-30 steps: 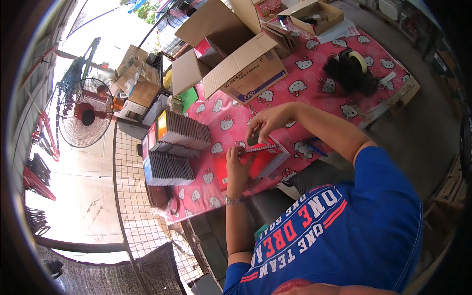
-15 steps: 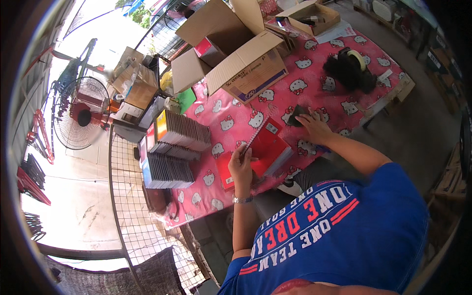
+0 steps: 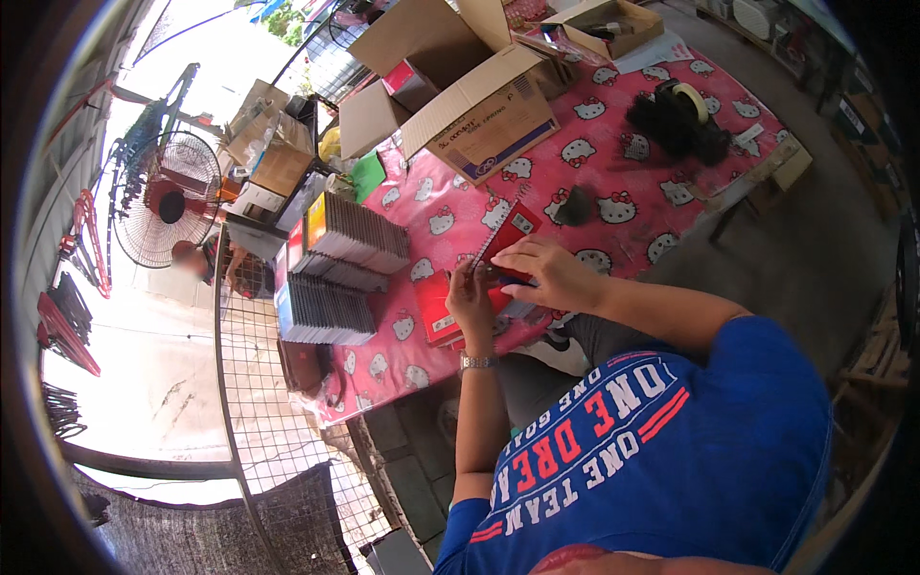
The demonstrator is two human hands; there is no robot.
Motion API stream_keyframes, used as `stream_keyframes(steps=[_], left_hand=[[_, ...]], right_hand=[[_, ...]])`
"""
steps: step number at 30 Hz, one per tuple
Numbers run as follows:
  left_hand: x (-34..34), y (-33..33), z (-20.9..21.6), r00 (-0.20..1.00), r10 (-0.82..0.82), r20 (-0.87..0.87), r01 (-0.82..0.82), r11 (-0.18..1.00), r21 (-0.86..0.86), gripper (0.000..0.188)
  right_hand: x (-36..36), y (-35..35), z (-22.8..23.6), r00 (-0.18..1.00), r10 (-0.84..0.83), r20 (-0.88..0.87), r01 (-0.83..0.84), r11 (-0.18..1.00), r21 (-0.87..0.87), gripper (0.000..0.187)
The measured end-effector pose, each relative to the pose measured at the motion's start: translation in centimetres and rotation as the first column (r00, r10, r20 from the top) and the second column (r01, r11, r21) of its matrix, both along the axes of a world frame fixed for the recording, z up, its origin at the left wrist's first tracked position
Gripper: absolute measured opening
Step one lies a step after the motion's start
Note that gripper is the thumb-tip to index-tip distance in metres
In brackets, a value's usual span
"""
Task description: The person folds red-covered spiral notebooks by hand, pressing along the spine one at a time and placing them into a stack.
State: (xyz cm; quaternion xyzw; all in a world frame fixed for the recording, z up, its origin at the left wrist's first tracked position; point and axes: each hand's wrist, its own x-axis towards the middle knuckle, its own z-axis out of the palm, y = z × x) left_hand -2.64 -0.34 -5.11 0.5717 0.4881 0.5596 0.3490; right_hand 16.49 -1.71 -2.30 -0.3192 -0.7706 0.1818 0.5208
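Head view, hands: both are up at the near edge of the table, bunched together on a red spiral notebook [image 3: 506, 238].
Left hand [image 3: 470, 299]: fingers curled around the notebook's lower end, holding it from underneath. There's a watch [image 3: 476, 361] on that wrist.
Right hand [image 3: 541, 270]: laid over the notebook's near corner, fingers bent and pinching at it. It covers a good part of the cover, so I can't tell exactly what the fingertips have hold of.
Notebook: tilted up off the tablecloth, spiral edge facing away from the person, right in front of the chest.
Under the hands: another flat red booklet [image 3: 436, 307] lies on the cloth just left of the left hand.
Table [image 3: 661, 144]: pink cloth with a white cartoon cat pattern all over.
Left of the hands: two stacks of thin booklets [image 3: 331, 278] stood on edge, one behind the other, near the table's left side. They're close, but not touching the hands.
Beyond the hands: a small dark lump [image 3: 575, 206] sits just past the notebook, nothing else between.
Further back: a big open cardboard box [image 3: 479, 110] with its flaps up, and a smaller open box [image 3: 599, 24] at the far end.
Far right of the table: a roll of tape [image 3: 692, 101] resting on a black bundle [image 3: 671, 129].
Off the table: a standing fan [image 3: 168, 196] on the left, past a wire mesh panel [image 3: 259, 402].
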Motion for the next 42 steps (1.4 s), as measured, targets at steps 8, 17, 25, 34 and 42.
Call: stream_keyframes(steps=[8, 17, 25, 34, 42], left_hand=[[-0.3, 0.1, -1.6, 0.975, 0.122, -0.188, -0.112, 0.992, 0.063, 0.021], [0.2, -0.7, -1.1, 0.899, 0.289, -0.33, -0.203, 0.941, 0.271, 0.012], [-4.9, -2.5, 1.1, 0.795, 0.458, 0.397, -0.479, 0.876, -0.051, 0.02], [-10.7, -4.3, -3.4, 0.509, 0.709, -0.488, -0.751, 0.643, 0.151, 0.03], [-8.7, -4.7, -2.9, 0.227, 0.669, -0.708, -0.637, 0.652, 0.411, 0.031]], right_hand=[[-1.1, 0.2, 0.0, 0.975, -0.098, 0.198, 0.076, 0.991, 0.112, 0.042], [-1.3, 0.4, 0.2, 0.962, 0.174, -0.208, -0.264, 0.777, -0.571, 0.03], [5.8, 2.7, -4.5, 0.981, -0.183, 0.069, 0.196, 0.928, -0.318, 0.034], [13.9, 9.5, -13.8, 0.725, -0.416, 0.548, 0.615, 0.75, -0.244, 0.025], [22.2, 15.2, -15.5, 0.408, -0.465, 0.786, 0.767, 0.642, -0.018, 0.031]])
